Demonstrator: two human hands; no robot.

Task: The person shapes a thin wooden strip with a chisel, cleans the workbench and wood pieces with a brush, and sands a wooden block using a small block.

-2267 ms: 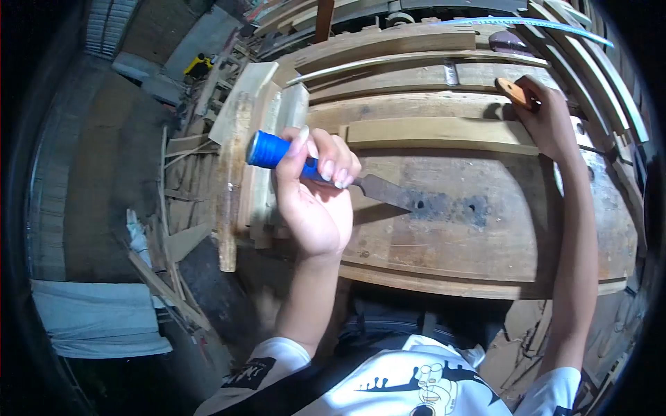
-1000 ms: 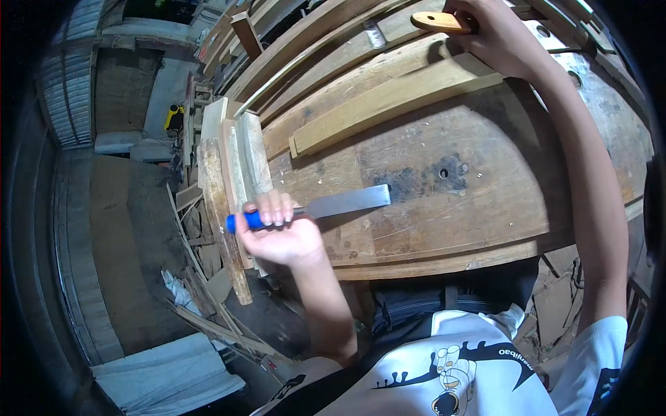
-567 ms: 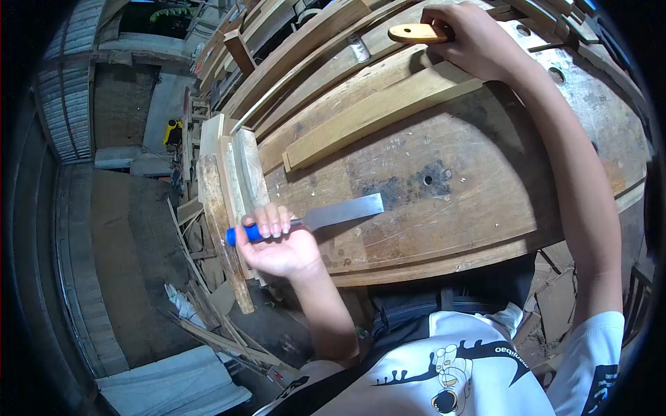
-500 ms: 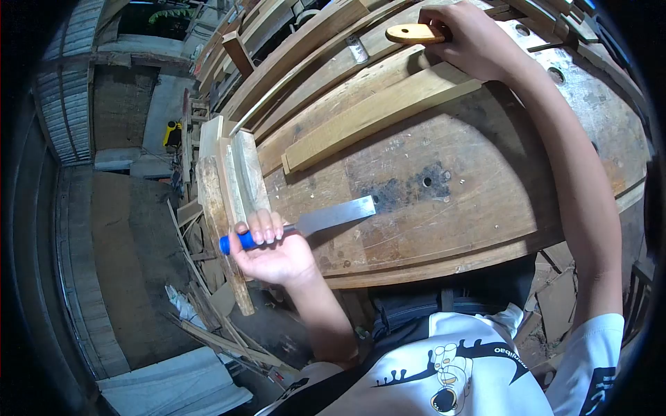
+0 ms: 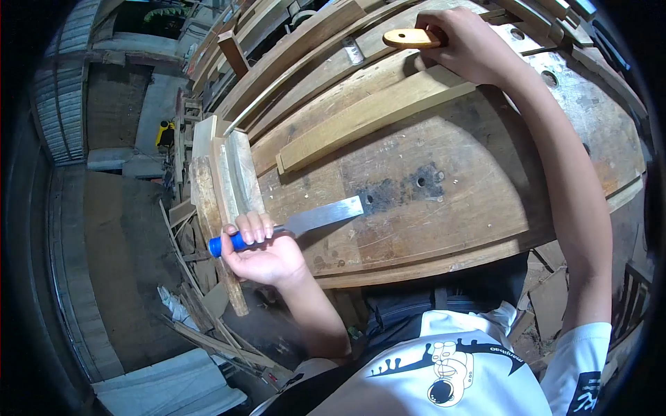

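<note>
My left hand (image 5: 267,260) is palm up at the near left edge of the workbench (image 5: 444,222), fingers curled round the blue handle of a chisel (image 5: 326,215). Its wide, flat steel blade points right over the bench top, near a dark stained patch. At the far side of the bench, my right hand (image 5: 468,45) is closed round a brush (image 5: 413,38) with a flat wooden handle and a hole in its end. The brush's other end is hidden by the hand. Just below that hand lies a long squared wooden strip (image 5: 368,118).
Long boards (image 5: 298,66) are stacked along the far side, with a small can (image 5: 352,50) among them. Wooden pieces (image 5: 243,173) stand at the bench's left end. Round holes pierce the bench top. Scrap wood (image 5: 548,298) lies on the floor.
The whole view has shifted slightly, so the bench and both hands appear a little further left. Both hands keep their grips.
</note>
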